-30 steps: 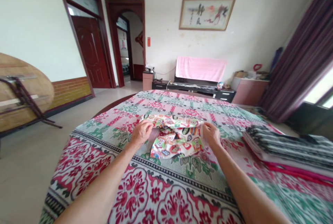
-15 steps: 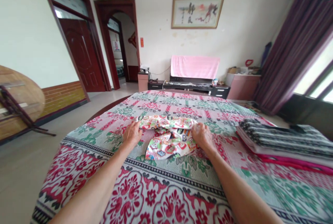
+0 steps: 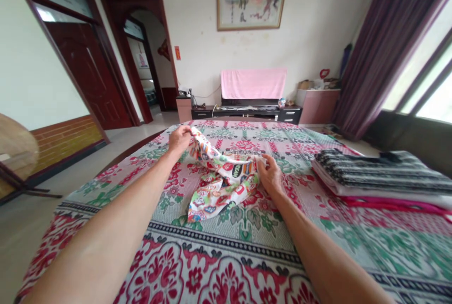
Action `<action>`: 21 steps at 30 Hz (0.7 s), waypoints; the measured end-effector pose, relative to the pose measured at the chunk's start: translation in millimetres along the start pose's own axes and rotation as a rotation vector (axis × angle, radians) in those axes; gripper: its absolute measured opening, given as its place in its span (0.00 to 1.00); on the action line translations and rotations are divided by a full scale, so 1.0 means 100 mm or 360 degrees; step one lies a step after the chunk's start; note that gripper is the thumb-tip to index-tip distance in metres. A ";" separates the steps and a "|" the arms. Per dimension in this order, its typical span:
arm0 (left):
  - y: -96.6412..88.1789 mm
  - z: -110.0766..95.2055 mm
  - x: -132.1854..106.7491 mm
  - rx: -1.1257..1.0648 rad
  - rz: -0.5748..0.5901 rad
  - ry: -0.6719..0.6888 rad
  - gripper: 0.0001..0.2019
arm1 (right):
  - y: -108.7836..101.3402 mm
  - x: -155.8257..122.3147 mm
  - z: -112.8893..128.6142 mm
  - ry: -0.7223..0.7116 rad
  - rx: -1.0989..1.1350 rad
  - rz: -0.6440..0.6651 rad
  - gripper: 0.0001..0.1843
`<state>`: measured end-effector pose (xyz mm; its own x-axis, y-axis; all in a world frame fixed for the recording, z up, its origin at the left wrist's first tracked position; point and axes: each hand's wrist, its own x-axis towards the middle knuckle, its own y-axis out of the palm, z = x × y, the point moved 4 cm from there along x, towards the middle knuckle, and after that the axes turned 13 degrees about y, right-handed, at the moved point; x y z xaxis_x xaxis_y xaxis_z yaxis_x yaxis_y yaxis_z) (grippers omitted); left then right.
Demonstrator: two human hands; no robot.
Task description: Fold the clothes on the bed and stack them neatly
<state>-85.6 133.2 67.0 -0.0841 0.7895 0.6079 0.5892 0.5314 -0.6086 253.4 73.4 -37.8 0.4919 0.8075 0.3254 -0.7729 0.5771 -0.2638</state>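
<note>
A small white garment (image 3: 235,172) with a colourful badge print lies partly on the flowered cloth (image 3: 197,271) that covers the table. Its exact kind does not show. My left hand (image 3: 179,140) pinches its far left corner and holds that corner up off the table. From there the fabric slopes down to my right hand (image 3: 270,175), whose thumb and fingers grip the right end of the same upper edge. The lower part spreads loosely toward me, crumpled, with its near left corner resting on the cloth.
On the right of the table is a stack of folded clothes (image 3: 381,172), black-and-grey on top, with white and pink below. Beyond the table stand a low black cabinet (image 3: 293,115) and a pink cloth (image 3: 254,84) draped over something. A round wooden tabletop (image 3: 17,141) leans at the left.
My left hand has lifted its corner of the garment up and away from me, so the upper edge now slants. My right hand keeps its hold. The view has shifted slightly.
</note>
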 end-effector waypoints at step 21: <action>0.34 -0.07 -1.19 -0.0116 0.0580 0.0090 0.08 | -0.04 0.03 -0.10 0.0156 -0.0084 -0.0053 0.28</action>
<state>-50.0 54.8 -22.4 0.1851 0.9035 0.3865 0.6279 0.1938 -0.7538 262.1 74.6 -45.0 0.5556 0.7945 0.2450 -0.7347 0.6071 -0.3027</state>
